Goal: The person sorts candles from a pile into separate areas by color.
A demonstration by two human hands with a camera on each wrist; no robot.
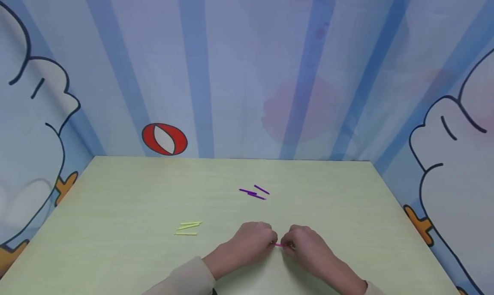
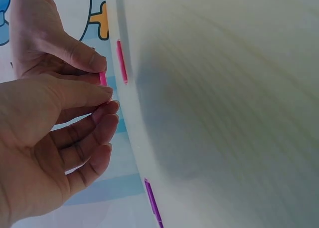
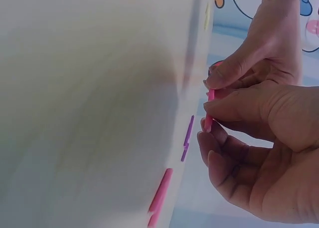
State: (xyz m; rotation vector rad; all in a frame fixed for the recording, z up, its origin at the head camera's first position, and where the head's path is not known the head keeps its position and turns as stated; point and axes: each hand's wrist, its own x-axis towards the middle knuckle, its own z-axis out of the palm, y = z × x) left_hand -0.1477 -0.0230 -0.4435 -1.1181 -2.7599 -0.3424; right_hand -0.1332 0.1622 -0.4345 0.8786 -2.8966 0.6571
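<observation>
Between the two hands, low over the near part of the table, is a thin pink stick (image 1: pixel 278 245). My left hand (image 1: pixel 254 237) pinches one end of it with thumb and fingertips. The other end is pinched by my right hand (image 1: pixel 306 245), close beside the left. In the right wrist view the held pink stick (image 3: pixel 209 119) shows past the right thumb, and its left end is partly covered by the left hand's fingers. Loose pink sticks (image 3: pixel 161 190) lie on the table near the hands, hidden from the head view.
Purple sticks (image 1: pixel 247 191) lie in a loose group beyond the hands. To the left is a small group of yellow sticks (image 1: pixel 187 233). The pale table (image 1: pixel 135 192) ends at a blue striped backdrop (image 1: pixel 243 72) with printed cartoon figures.
</observation>
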